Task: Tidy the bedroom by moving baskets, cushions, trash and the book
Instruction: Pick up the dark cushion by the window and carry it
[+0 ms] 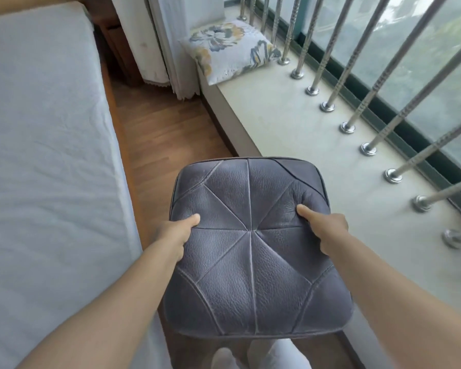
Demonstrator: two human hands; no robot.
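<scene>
Narrow gap between the bed [45,155] and the window ledge [290,134], grey leather cushion [250,249] held up in mid-air over the floor.

Left hand [173,235] and right hand [325,230] each pinch a side edge, thumbs on top. Looks soft, light, maybe slick, so edges suit it. Fingers underneath are hidden. Floral cushion [229,49] sits on the ledge's far end.

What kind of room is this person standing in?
Most likely a bedroom. A bed with a pale sheet runs along one side, and a wide window ledge with metal bars holds a flowered cushion. Both hands grip a grey leather cushion.
</scene>
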